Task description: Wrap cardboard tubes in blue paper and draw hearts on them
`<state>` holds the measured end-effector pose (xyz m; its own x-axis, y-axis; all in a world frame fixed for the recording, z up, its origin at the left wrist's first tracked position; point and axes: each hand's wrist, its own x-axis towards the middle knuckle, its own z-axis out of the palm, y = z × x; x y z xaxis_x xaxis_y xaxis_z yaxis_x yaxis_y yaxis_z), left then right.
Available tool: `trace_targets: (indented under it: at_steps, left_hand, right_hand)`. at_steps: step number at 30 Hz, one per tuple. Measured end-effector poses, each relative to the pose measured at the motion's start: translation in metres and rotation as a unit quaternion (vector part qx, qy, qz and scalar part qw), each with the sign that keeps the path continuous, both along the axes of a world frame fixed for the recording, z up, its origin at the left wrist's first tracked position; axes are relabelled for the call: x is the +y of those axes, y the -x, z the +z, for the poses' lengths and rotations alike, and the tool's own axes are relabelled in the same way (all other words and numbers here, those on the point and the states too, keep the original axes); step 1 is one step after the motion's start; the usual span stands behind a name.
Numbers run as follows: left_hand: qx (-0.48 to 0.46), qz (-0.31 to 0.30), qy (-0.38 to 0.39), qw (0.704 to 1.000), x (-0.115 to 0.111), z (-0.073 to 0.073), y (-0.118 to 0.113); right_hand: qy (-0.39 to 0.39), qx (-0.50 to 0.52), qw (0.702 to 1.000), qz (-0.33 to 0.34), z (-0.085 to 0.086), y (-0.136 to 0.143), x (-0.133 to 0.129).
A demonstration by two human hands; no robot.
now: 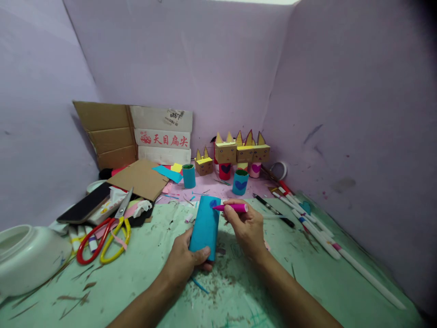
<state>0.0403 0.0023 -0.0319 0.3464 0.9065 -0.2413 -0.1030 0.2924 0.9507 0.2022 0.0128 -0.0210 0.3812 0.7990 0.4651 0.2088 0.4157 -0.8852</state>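
My left hand (191,253) grips the lower end of a blue paper-covered tube (204,225), its thumb lying across the front. The tube leans up and away from me. A small dark blue patch (214,204) shows near its top right. In my right hand (247,223), a magenta marker (235,208) is pinched between thumb and fingers, its tip at the patch. Beyond the tube stand a short blue cup-like roll with a dark blue heart (241,183) and a plain blue one (189,176), both dark green inside.
Cardboard cat-like figures (226,152) stand by the back wall. Scissors with red and yellow handles (105,241), a white bowl (34,259) and a dark phone-like slab (85,200) lie left. Several white markers (319,237) and a black pen (273,210) lie right. Cardboard (143,180) sits behind.
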Motion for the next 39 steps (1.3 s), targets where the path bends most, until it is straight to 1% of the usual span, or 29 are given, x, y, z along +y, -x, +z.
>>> trace_targets:
  at_steps: [4,8,10,12,14,16,20,24,28,30,32,34,36,39]
  left_hand:
    - [0.001,-0.009,0.009,1.0,-0.001,0.002,0.0]
    - [-0.003,-0.007,0.007,1.0,0.0,0.0,0.0]
    - [-0.01,-0.001,0.009,1.0,0.002,-0.002,0.0]
    - [-0.018,0.006,0.016,1.0,0.003,-0.003,0.0]
    - [-0.022,0.017,0.028,0.999,0.005,-0.002,-0.001]
    - [-0.023,0.027,0.04,0.999,0.004,0.002,-0.001]
    - [-0.025,0.026,0.053,0.998,0.002,0.011,-0.001]
    - [-0.032,0.018,0.048,0.998,0.001,0.012,0.0]
    - [-0.042,0.034,0.044,0.998,0.003,0.009,0.0]
    - [-0.046,0.044,0.042,0.997,0.004,0.008,-0.001]
    - [-0.038,0.036,0.044,0.998,0.003,0.009,-0.001]
    - [-0.022,0.025,0.049,0.998,0.002,0.01,-0.002]
    - [-0.006,0.025,0.048,0.998,0.002,0.01,-0.002]
    - [0.005,0.019,0.04,0.999,0.003,0.011,-0.002]
  right_hand:
    - [0.0,0.023,1.0,-0.013,0.002,-0.001,0.001]
    - [-0.002,0.108,0.994,-0.008,0.009,0.0,-0.001]
    - [-0.009,0.146,0.989,-0.02,0.011,0.0,-0.001]
    - [-0.002,0.161,0.986,-0.03,0.011,0.0,0.0]
    - [0.021,0.156,0.987,-0.023,0.009,0.001,0.002]
    - [0.042,0.142,0.989,0.006,0.004,0.004,0.003]
    - [0.048,0.112,0.99,0.078,-0.004,0.011,0.001]
    - [0.06,0.103,0.987,0.104,-0.007,0.018,-0.002]
    - [0.061,0.085,0.99,0.096,-0.005,0.018,-0.004]
    - [0.051,0.079,0.993,0.065,-0.003,0.015,-0.005]
    - [0.04,0.078,0.996,0.023,0.0,0.011,-0.005]
    - [0.032,0.074,0.997,-0.002,0.003,0.007,-0.005]
    - [0.025,0.058,0.998,0.001,0.005,0.006,-0.006]
    - [0.015,0.005,0.999,0.029,0.004,0.006,-0.007]
